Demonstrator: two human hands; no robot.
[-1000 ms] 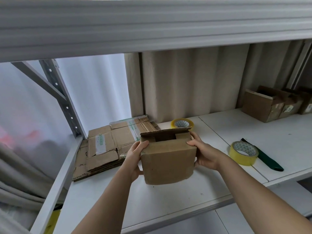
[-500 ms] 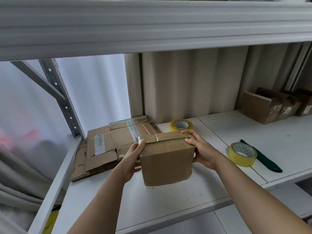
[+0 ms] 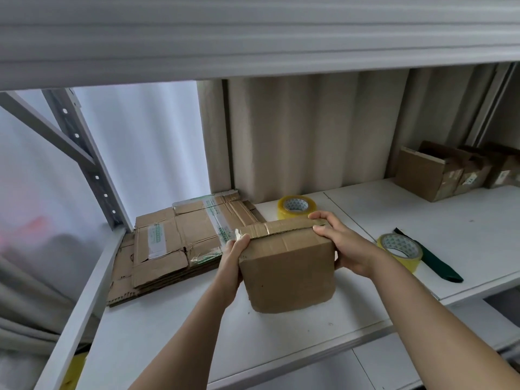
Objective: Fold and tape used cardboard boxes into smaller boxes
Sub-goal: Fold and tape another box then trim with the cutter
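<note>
With both arms stretched forward, I see the left hand and right hand gripping the box between them, fingers curled over its closed top.

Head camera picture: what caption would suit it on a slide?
Both hands, left and right, hold a small cardboard box with taped flaps above a white shelf.

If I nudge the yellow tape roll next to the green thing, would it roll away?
Probably not: the tape roll lies flat on the shelf, hole upward, so it should slide. It seems to touch the green tool, which may move too.
</note>
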